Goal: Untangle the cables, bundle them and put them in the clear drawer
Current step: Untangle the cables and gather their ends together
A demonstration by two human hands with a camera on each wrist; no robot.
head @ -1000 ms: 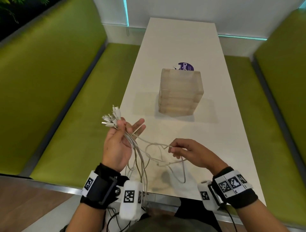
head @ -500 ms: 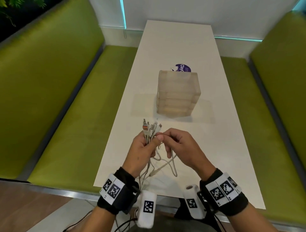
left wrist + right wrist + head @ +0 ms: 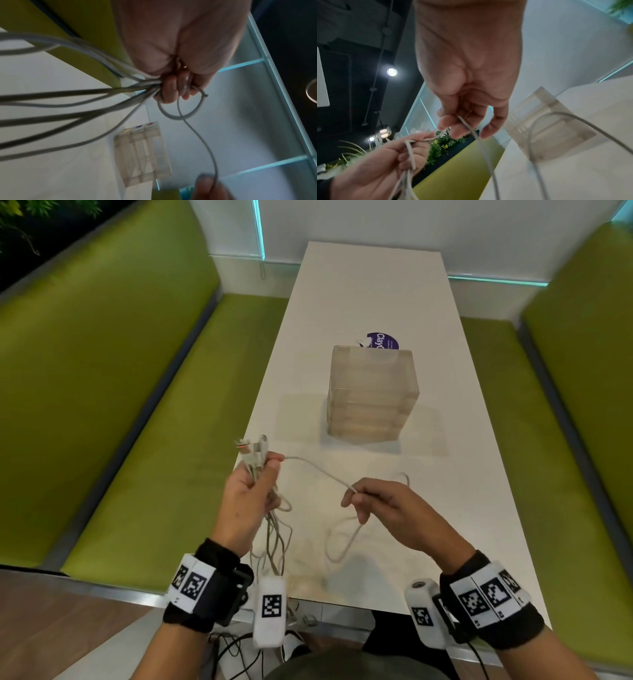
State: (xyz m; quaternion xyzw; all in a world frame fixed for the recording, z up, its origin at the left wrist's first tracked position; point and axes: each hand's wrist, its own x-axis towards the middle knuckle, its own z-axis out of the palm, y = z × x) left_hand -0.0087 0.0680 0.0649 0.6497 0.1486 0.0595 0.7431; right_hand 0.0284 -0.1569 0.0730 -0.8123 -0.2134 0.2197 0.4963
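Observation:
My left hand (image 3: 255, 491) grips a bunch of white cables (image 3: 274, 537) near their plug ends (image 3: 251, 446), which stick up above the fist; the rest hangs down past the table's near edge. One cable (image 3: 322, 470) runs from that fist to my right hand (image 3: 359, 501), which pinches it between thumb and fingertips (image 3: 458, 132), and its slack loops on the table (image 3: 342, 542). In the left wrist view the fingers (image 3: 173, 89) curl round the cable bunch (image 3: 85, 97). The clear drawer unit (image 3: 371, 395) stands shut mid-table, beyond both hands.
The long white table (image 3: 376, 296) runs between two green benches (image 3: 137, 440) (image 3: 565, 440). A purple round label (image 3: 382, 340) lies behind the drawer unit. Dark cords (image 3: 236, 648) hang below the table's near edge.
The hands were together at the plug ends half a second ago; now the right hand has drawn one cable out to the right, and the left hand has shifted left with the bunch.

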